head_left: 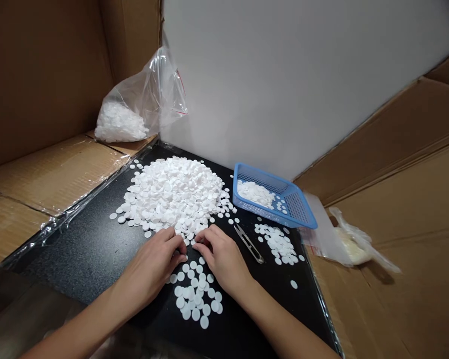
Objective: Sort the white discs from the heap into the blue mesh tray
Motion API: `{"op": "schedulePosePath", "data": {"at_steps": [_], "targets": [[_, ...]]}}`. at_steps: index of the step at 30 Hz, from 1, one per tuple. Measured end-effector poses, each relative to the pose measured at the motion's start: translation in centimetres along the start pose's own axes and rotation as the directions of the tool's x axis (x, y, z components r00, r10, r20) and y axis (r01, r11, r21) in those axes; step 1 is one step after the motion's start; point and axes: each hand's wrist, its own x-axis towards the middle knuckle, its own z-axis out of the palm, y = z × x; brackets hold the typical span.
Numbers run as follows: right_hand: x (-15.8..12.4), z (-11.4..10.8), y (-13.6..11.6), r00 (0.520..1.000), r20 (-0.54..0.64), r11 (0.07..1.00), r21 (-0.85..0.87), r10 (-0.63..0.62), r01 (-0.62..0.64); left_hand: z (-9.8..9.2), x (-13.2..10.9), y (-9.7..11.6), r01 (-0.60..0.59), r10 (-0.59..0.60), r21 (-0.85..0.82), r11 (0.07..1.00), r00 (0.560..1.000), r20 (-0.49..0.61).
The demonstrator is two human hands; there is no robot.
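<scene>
A big heap of small white discs [174, 192] lies on a black mat [86, 249]. My left hand [153, 264] and my right hand [222, 257] rest side by side at the heap's near edge, fingers curled and fingertips on the discs there. What the fingertips pinch is too small to make out. A smaller batch of discs [196, 294] lies between my wrists. Small metal snips [249, 243] lie just right of my right hand.
A blue mesh basket [299, 207] with some discs stands at the back right, another patch of discs [279, 243] in front of it. A clear bag of discs [121, 119] sits on cardboard at the back left. Plastic bags [349, 244] lie right.
</scene>
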Motion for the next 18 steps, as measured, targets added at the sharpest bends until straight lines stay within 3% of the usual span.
{"op": "schedulePosePath", "data": {"at_steps": [10, 14, 18], "targets": [[0.0, -1.0, -0.7, 0.991, 0.094, 0.995, 0.017, 0.097, -0.099, -0.6, -0.4, 0.0, 0.008, -0.006, -0.091, 0.996, 1.0, 0.017], [-0.6, -0.4, -0.8, 0.999, 0.028, 0.998, -0.057, 0.032, -0.03, -0.8, -0.8, 0.0, 0.043, -0.041, -0.143, 0.989, 0.999, 0.016], [-1.1, 0.2, -0.7, 0.997, -0.019, 0.991, -0.111, -0.075, 0.073, -1.1, -1.3, -0.3, -0.02, 0.012, -0.184, 0.983, 0.999, -0.044]]}}
